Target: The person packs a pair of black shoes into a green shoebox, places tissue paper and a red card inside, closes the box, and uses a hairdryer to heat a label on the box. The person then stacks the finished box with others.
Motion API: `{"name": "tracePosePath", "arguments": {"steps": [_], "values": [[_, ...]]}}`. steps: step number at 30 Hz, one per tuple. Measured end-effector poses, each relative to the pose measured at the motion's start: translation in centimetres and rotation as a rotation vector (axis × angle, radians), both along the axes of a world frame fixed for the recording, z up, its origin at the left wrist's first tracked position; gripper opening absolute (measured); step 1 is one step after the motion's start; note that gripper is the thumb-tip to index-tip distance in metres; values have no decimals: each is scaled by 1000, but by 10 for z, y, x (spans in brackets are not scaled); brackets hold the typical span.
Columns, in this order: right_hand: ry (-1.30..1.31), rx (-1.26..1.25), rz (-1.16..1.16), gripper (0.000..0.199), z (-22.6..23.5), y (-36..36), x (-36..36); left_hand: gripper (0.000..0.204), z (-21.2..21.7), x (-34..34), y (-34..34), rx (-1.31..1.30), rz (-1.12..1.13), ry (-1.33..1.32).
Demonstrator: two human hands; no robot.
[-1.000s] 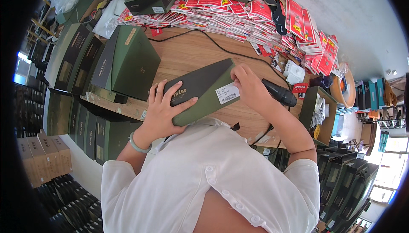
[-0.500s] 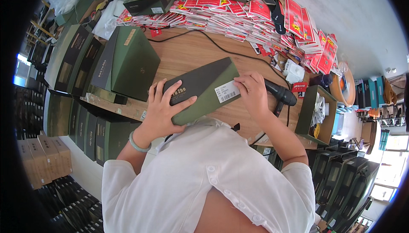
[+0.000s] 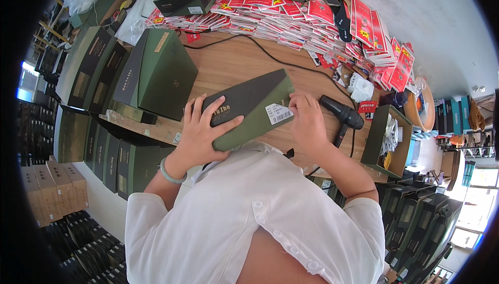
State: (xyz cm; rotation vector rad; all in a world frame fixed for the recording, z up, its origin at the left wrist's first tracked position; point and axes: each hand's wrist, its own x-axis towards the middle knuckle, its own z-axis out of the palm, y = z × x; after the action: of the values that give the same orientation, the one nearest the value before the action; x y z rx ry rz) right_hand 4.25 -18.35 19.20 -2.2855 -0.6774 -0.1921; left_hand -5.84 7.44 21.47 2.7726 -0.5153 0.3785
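Note:
A dark grey and green shoe box is tilted over the table edge, close against my white shirt. My left hand holds its left end, fingers spread over the dark lid and thumb at the near side. On the green side sits a white barcode label, its upper right part bent up off the surface. With fingertips pinched, my right hand is at the label's right edge. The fingers partly hide that edge. A black hair dryer lies just right of this hand.
Red printed cards pile along the wall. Green boxes stand left, including a large one. An open box with crumpled wrappings is at the right. A black cord crosses the wooden table.
The label's upper right part has come up and bent over as my right fingers pulled at it. My left hand keeps its hold on the box. The whole view has shifted slightly.

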Motion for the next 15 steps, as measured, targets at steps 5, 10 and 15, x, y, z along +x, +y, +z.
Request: {"name": "tracePosePath", "arguments": {"steps": [5, 10, 15], "values": [[50, 51, 66, 16, -1, -9, 2, 70, 0, 1, -1, -3, 7, 5], [71, 124, 84, 17, 0, -12, 1, 73, -1, 0, 1, 10, 2, 45], [11, 115, 108, 16, -1, -16, 2, 72, -1, 0, 2, 15, -3, 52]]}}
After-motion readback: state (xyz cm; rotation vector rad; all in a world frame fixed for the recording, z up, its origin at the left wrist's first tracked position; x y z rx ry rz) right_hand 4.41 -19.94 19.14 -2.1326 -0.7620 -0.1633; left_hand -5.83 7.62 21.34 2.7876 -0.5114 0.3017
